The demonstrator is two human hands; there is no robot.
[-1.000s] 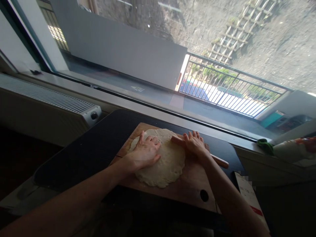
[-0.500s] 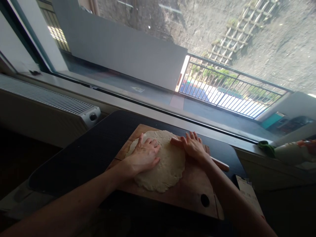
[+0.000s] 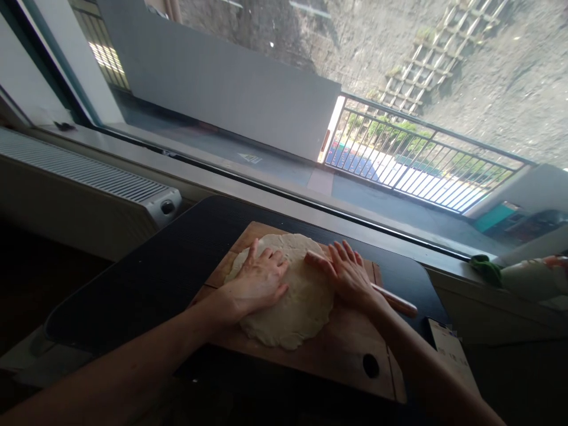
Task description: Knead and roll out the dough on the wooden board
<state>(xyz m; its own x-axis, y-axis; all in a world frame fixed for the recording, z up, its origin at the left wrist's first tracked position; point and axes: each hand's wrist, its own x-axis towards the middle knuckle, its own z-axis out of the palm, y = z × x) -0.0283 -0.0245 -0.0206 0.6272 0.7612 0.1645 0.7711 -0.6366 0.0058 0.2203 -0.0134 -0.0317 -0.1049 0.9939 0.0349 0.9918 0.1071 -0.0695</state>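
A flat round sheet of dough (image 3: 302, 307) lies on a wooden cutting board (image 3: 337, 349). My left hand (image 3: 261, 275) rests on the dough's left half, palm down with the fingers spread. Beneath my right hand (image 3: 348, 269) is a wooden rolling pin (image 3: 399, 303), partly hidden by the palm. The fingers of that hand stretch out past the pin, and the thumb lies along it. One end of the pin touches the dough's upper right edge; its other end reaches beyond the board.
The board sits on a dark table (image 3: 146, 272) by a window sill (image 3: 208, 180). A radiator (image 3: 89, 171) stands to the left. At the table's right edge lies a phone-like flat object (image 3: 448, 343). A pale container with a green item (image 3: 486, 269) is farther right.
My right hand has drawn slightly back, with its fingers turned a little. The pin has barely shifted. My left hand stays on the dough. The view has tilted slightly.
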